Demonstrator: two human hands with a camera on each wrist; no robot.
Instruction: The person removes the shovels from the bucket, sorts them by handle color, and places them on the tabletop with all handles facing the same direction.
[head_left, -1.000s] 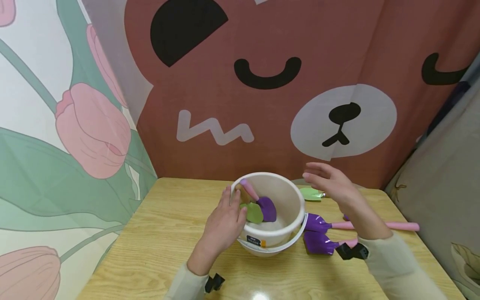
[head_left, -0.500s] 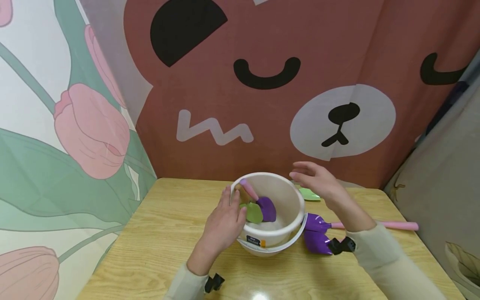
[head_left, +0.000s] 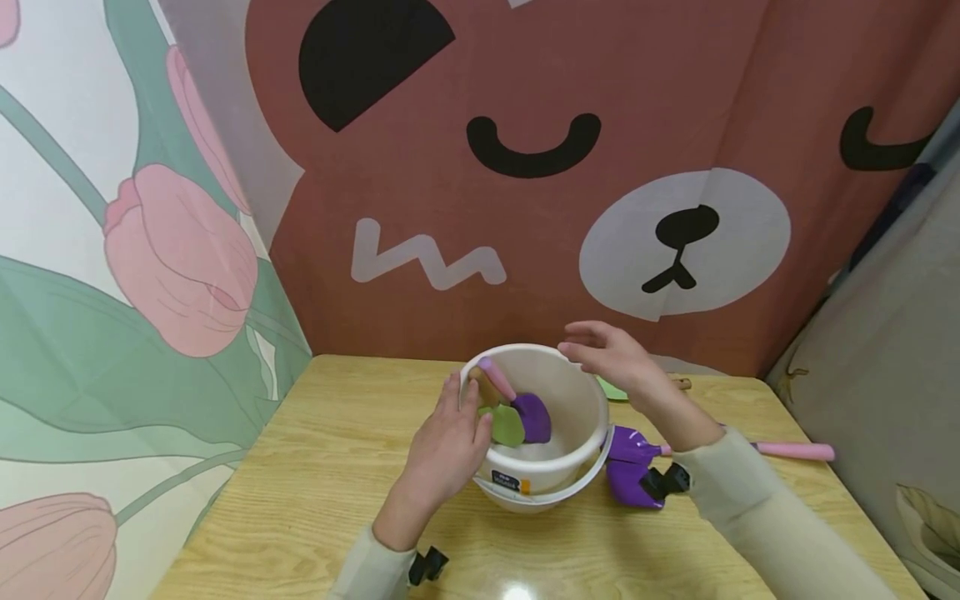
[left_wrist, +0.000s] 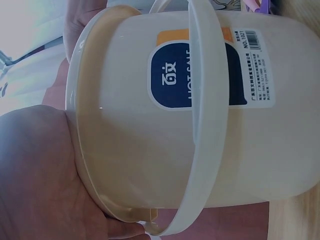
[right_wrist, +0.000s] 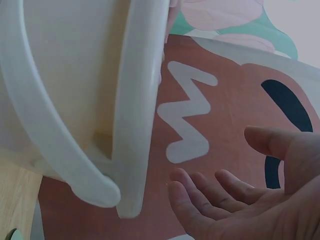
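Note:
A cream plastic bucket (head_left: 536, 471) stands upright, its white handle (left_wrist: 209, 115) lowered at the front. Inside it lie a purple trowel (head_left: 535, 419) with a pink handle and a green hand shovel (head_left: 507, 427) with a wooden handle. My left hand (head_left: 450, 446) rests on the bucket's left rim, fingers extended. Past the opposite rim, my right hand (head_left: 618, 358) is raised with loosely bent fingers and holds nothing. In the right wrist view, a gap shows between those fingers (right_wrist: 192, 205) and the bucket's rim (right_wrist: 137, 115).
Right of the bucket, purple tools (head_left: 633, 487) lie on the wooden table (head_left: 360, 433); one long pink handle (head_left: 798, 451) points right. A green trowel (head_left: 613, 389) lies behind the right forearm, partly hidden. A bear-print curtain (head_left: 420, 317) hangs along the table's back edge.
My right hand has moved left toward the bucket's right rim, its forearm now covering more of the purple tools and the green trowel. My left hand and the bucket stay put.

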